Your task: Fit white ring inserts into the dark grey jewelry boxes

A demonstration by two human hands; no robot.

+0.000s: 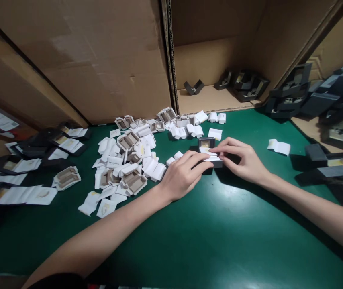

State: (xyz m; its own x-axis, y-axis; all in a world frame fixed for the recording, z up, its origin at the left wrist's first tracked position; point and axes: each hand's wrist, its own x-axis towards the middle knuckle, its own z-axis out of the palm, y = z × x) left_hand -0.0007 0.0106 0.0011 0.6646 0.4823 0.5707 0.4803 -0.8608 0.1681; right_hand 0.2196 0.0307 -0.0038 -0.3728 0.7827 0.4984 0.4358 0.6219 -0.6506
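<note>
A small black hinged box [207,143] stands with its lid up on the green table, between my two hands. White folded inserts [209,157] lie in its base. My left hand [184,170] reaches over the box from the left, its fingers bent around the near side and touching the white insert. From the right, my right hand [239,158] has thumb and fingertips closed at the box's right edge and on the insert. Fingers partly hide the base of the box.
A heap of white card inserts [132,180] spreads left of my hands. Black boxes with white liners [69,145] crowd the left side; more black boxes [334,100] pile at the right. A loose white insert [279,147] lies right. Behind stands an open carton [213,52].
</note>
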